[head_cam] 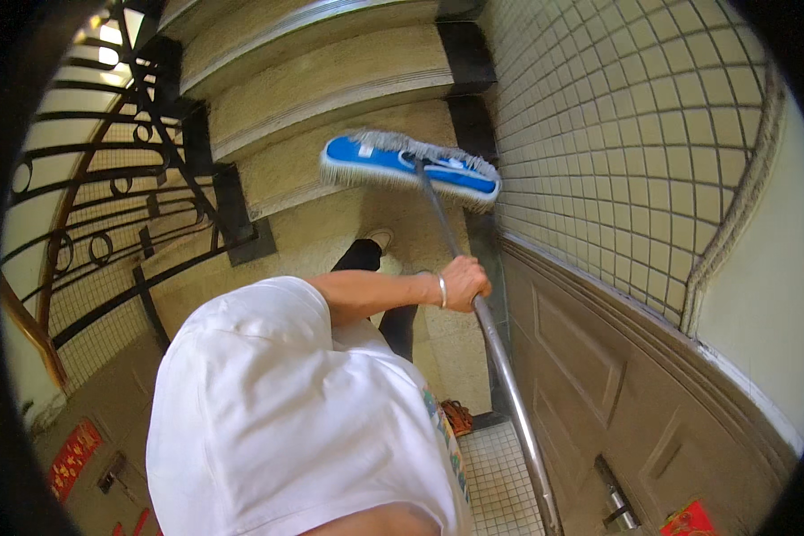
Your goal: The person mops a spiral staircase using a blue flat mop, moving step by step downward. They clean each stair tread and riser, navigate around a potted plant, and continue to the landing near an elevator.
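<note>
My left hand (465,283), with a silver-coloured bangle at the wrist, grips the metal pole (506,365) of a wide dust mop. Beyond that hand the pole slants up to the mop head (388,161), a blue flat body with a pale yarn fringe. It lies across a stair step (348,137), its right end by the dark border along the tiled wall. Whether the fringe presses on the step cannot be made out. Only some bare skin of an arm shows at the bottom edge; my right hand is out of view.
Black metal railing (141,151) with a wooden handrail (33,335) runs at left. A tiled wall (616,134) and a brown panelled door (576,335) with a handle (620,506) stand at right. A brown object (457,418) lies beside small floor tiles (499,469).
</note>
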The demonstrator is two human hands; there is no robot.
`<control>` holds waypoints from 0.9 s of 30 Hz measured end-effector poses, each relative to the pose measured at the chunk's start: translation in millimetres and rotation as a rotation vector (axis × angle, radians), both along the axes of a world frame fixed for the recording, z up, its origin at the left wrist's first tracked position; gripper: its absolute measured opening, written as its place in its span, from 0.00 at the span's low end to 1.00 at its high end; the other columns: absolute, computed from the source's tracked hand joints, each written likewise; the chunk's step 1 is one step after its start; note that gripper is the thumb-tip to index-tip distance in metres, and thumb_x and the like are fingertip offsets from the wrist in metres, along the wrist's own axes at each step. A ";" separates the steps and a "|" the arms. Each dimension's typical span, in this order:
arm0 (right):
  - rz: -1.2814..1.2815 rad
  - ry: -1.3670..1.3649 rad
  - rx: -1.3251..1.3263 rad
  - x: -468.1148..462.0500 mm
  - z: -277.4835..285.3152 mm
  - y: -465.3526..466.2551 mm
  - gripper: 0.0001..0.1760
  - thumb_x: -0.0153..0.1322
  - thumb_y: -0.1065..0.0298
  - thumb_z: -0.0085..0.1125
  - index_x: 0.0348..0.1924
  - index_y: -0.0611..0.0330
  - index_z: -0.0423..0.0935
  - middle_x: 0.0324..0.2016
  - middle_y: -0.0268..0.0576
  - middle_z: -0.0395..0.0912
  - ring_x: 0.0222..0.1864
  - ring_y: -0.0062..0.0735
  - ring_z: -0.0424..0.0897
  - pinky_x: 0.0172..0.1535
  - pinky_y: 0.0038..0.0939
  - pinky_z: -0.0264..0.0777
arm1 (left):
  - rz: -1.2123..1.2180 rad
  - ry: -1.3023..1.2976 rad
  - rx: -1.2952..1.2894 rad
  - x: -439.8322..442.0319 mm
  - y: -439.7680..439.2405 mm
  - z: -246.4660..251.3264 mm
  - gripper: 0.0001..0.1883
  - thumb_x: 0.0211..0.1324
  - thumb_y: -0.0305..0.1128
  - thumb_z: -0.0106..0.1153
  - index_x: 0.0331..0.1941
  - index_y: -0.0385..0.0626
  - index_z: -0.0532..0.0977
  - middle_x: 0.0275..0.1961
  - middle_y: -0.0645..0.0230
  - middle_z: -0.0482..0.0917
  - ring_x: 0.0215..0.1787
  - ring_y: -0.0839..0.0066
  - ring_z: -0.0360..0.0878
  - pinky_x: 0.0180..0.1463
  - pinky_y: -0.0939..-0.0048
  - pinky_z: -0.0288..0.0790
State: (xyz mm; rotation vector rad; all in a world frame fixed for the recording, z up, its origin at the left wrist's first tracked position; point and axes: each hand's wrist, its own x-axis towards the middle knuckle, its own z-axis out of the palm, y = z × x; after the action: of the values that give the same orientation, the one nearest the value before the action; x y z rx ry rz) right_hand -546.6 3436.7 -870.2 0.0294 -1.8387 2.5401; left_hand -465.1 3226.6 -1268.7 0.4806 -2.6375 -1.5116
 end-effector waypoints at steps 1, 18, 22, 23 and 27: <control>0.028 -0.008 0.006 5.6 -2.1 -9.3 0.21 0.74 0.63 0.41 0.15 0.48 0.57 0.09 0.31 0.52 0.11 0.25 0.51 0.22 0.30 0.54 | 0.063 0.066 -0.010 6.2 -12.4 -2.4 0.08 0.27 0.32 0.63 0.16 0.49 0.73 0.21 0.62 0.75 0.30 0.57 0.75 0.34 0.57 0.67; 0.720 -0.172 0.004 21.8 -75.8 -124.7 0.21 0.75 0.61 0.41 0.16 0.51 0.61 0.10 0.32 0.58 0.13 0.26 0.56 0.25 0.30 0.58 | 0.277 -0.427 0.020 244.8 -62.7 -106.0 0.06 0.32 0.35 0.64 0.20 0.52 0.78 0.23 0.63 0.80 0.32 0.58 0.80 0.38 0.56 0.71; 0.614 -0.383 -0.084 52.7 -109.7 -177.0 0.21 0.73 0.64 0.41 0.15 0.46 0.52 0.07 0.29 0.46 0.09 0.23 0.46 0.19 0.30 0.51 | 0.544 -0.519 -0.044 326.0 -58.6 -120.1 0.06 0.33 0.36 0.64 0.19 0.51 0.78 0.25 0.63 0.80 0.34 0.59 0.79 0.39 0.57 0.72; 0.673 -0.373 -0.047 62.0 -110.2 -190.0 0.21 0.73 0.63 0.41 0.15 0.46 0.52 0.08 0.30 0.46 0.09 0.23 0.46 0.19 0.30 0.51 | 0.625 -0.456 -0.034 340.4 -53.9 -120.4 0.07 0.32 0.37 0.64 0.18 0.51 0.76 0.25 0.64 0.78 0.34 0.59 0.78 0.39 0.57 0.70; 0.977 -0.275 0.013 93.1 -103.8 -225.7 0.21 0.74 0.62 0.43 0.15 0.47 0.53 0.09 0.30 0.48 0.11 0.22 0.50 0.20 0.28 0.54 | 0.866 -0.471 -0.085 372.6 -23.7 -112.6 0.06 0.32 0.36 0.63 0.17 0.51 0.75 0.24 0.63 0.77 0.35 0.58 0.76 0.39 0.56 0.69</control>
State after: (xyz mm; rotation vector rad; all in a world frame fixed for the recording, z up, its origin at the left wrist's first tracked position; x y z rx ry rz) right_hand -453.5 3211.1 -974.0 0.8057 -2.3524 3.2387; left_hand -92.5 3203.0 -1381.3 1.8418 -2.1886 -1.0644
